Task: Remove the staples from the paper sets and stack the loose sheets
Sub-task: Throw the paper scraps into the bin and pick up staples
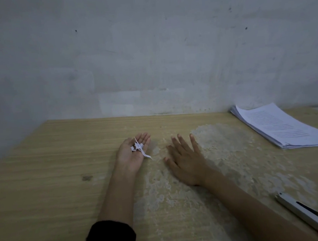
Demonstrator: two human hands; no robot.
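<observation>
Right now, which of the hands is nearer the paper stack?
Right. The right hand lies flat left of the paper stack; the left hand, carrying paper scraps, is farther left.

A worn wooden table (52, 168) bears a paper stack (281, 127) far right and a stapler (306, 215) nearer.

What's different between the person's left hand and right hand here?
The left hand lies palm up; the right hand lies palm down. The left hand carries white paper scraps on its palm; the right hand holds nothing. The left fingers lie close together; the right fingers are spread. Both rest on the wooden table.
</observation>
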